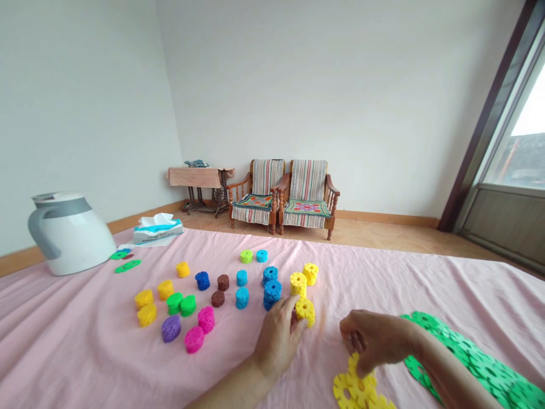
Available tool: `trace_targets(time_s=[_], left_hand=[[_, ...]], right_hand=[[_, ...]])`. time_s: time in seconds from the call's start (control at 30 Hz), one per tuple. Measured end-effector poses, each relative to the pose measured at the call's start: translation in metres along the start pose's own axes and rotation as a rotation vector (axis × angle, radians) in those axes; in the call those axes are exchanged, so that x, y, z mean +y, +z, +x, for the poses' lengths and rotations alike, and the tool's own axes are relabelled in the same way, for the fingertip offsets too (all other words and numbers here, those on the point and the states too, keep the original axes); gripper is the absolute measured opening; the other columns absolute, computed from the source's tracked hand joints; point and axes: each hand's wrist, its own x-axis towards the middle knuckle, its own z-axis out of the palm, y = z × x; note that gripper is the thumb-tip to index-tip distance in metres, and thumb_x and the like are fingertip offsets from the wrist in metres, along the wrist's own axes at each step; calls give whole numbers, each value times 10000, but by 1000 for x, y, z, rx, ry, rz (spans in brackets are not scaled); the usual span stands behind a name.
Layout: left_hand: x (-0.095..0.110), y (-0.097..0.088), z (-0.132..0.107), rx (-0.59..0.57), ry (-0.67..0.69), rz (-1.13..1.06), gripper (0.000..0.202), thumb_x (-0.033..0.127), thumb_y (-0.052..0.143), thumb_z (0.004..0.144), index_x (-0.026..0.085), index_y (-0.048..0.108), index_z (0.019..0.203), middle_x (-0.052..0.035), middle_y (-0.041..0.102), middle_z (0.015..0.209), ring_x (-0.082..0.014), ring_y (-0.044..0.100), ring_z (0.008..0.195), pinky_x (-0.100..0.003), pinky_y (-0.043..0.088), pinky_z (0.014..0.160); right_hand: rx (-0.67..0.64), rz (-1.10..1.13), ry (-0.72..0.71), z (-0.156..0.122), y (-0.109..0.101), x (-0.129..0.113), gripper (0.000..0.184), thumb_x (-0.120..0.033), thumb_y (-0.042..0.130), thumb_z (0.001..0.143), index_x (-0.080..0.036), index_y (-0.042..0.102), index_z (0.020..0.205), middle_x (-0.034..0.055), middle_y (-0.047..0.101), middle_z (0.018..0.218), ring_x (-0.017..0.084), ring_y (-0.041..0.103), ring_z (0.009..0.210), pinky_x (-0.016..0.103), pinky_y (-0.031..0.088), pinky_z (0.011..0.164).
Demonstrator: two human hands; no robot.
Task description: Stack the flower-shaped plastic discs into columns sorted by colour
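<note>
My left hand rests on the pink cloth with its fingers closed round a yellow stack of snowflake discs. Two more yellow stacks stand just behind it. My right hand curls down onto a loose pile of flat yellow discs at the near edge, fingertips pinching one of them. Blue stacks stand just left of my left hand.
Small stacks in yellow, green, purple, pink, brown and light blue dot the pink cloth. A flat green disc sheet lies at right. A white kettle and a tissue pack sit at far left. Two chairs stand by the wall.
</note>
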Motion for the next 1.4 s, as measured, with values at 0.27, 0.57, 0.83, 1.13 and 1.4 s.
trace_targets(time_s=[0.27, 0.57, 0.83, 1.13, 1.4], left_hand=[[1, -1, 0, -14, -17, -8, 387, 174, 551, 780, 211, 532, 1165, -59, 611, 1068, -231, 550, 1028, -362, 444, 891], [5, -3, 0, -26, -11, -36, 367, 187, 529, 802, 211, 538, 1168, -64, 612, 1080, -232, 550, 1033, -362, 453, 882], [1, -1, 0, -13, -12, -22, 418, 136, 528, 794, 204, 497, 1206, -65, 597, 1143, -217, 553, 1038, -357, 460, 884], [0, 0, 0, -14, -6, -41, 412, 141, 523, 800, 219, 493, 1203, -58, 603, 1121, -224, 550, 1052, -376, 454, 902], [8, -1, -7, 57, 78, 132, 469, 134, 504, 793, 215, 412, 1246, -80, 532, 1147, -237, 479, 1102, -403, 408, 939]], right_hand=[[232, 354, -83, 11, -4, 5, 74, -180, 589, 643, -154, 522, 626, -49, 488, 527, 57, 428, 499, 186, 282, 464], [556, 908, -67, 51, 29, -18, 268, -416, 598, 685, -175, 489, 637, -59, 465, 462, 60, 404, 411, 203, 271, 416], [579, 1011, -12, 60, 42, -23, 207, -344, 600, 684, -153, 534, 638, -57, 485, 425, 46, 412, 381, 186, 301, 421], [576, 1039, -30, 62, 43, -20, 205, -345, 593, 684, -141, 580, 685, 18, 625, 664, 55, 503, 440, 196, 372, 438], [1039, 388, 128, 67, 31, 36, 211, -365, 448, 766, -198, 576, 765, 34, 658, 700, 155, 608, 547, 261, 421, 539]])
